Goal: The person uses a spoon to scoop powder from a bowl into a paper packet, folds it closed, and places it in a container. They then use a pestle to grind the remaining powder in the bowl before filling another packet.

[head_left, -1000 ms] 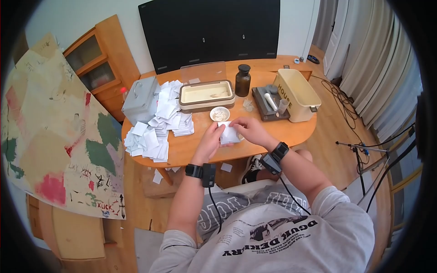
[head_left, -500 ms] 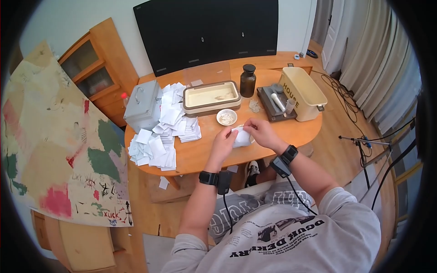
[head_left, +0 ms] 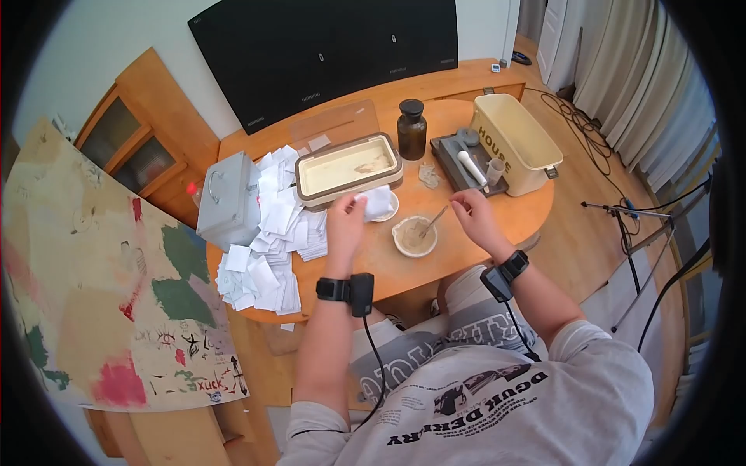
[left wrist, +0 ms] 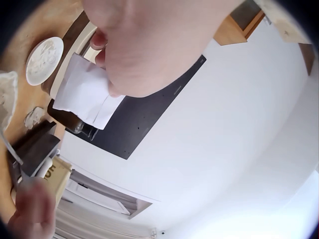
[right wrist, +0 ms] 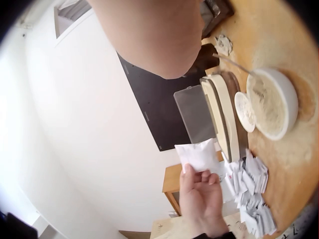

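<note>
My left hand (head_left: 346, 225) pinches a small white paper packet (right wrist: 199, 155) between thumb and fingers, raised over the table. In the head view the packet overlaps a small white dish (left wrist: 45, 60) of pale flakes. A white bowl (head_left: 415, 242) filled with beige powder sits in front of me. A thin-handled spoon (head_left: 434, 221) leans in the powder, its handle pointing up to the right. Just beyond the handle's end is my right hand (head_left: 477, 219), its fingers loosely bent and nothing visible in them. The right wrist view hides those fingertips.
Many white packets (head_left: 272, 221) lie heaped at the left beside a grey metal box (head_left: 230, 198). Behind stand a cream-and-brown tray (head_left: 342, 194) and a dark bottle (head_left: 412, 128). At right are a grey scale (head_left: 443, 151) and a cream bin (head_left: 536, 144).
Both hands held the packet together over the table's front. They have parted: the left carried the packet left and away from me, the right let go and moved right, uncovering the powder bowl.
</note>
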The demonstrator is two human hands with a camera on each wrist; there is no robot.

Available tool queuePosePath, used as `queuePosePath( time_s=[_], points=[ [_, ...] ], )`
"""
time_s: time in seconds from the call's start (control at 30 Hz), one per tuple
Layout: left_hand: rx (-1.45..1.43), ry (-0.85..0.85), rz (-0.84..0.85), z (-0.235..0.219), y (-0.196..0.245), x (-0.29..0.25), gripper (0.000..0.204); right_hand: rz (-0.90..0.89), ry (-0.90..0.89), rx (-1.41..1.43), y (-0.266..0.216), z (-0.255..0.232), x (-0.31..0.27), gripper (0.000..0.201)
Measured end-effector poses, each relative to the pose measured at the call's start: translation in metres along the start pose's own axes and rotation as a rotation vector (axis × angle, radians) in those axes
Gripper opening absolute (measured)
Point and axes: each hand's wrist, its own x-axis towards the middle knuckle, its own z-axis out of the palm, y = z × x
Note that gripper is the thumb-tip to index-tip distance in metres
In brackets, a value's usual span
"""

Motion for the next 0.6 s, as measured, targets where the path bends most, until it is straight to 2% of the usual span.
queuePosePath(
  time_s=[0.07,0.13,0.17,0.3,0.33,0.4,0.53,0.6],
  points=[
    [0.01,0.09,0.041,-0.003,-0.001,0.024,0.022,0.002,-0.021,-0.025,0.018,0.004,-0.003,0.017],
    [0.066,0.109,0.054,-0.003,-0.012,0.053,0.021,0.136,-0.016,0.008,0.021,0.01,-0.008,0.027],
    [0.117,0.128,0.07,-0.001,-0.014,0.066,0.021,0.158,-0.032,0.046,0.027,0.014,-0.012,0.037],
    [0.196,0.131,0.021,0.01,-0.033,0.119,0.019,0.281,-0.119,0.106,0.062,0.042,-0.015,0.046],
    [0.204,0.134,0.021,0.012,-0.034,0.127,0.019,0.28,-0.121,0.114,0.06,0.042,-0.013,0.046],
    [0.286,0.108,-0.005,0.017,-0.038,0.14,0.019,0.422,-0.197,0.233,0.054,0.042,-0.01,0.036],
    [0.373,0.05,-0.063,0.026,-0.06,0.169,0.019,0.365,-0.232,0.347,0.053,0.039,-0.01,0.026],
    [0.425,0.006,-0.029,0.03,-0.069,0.177,0.018,0.323,-0.288,0.335,0.049,0.035,-0.008,0.023]
  ],
)
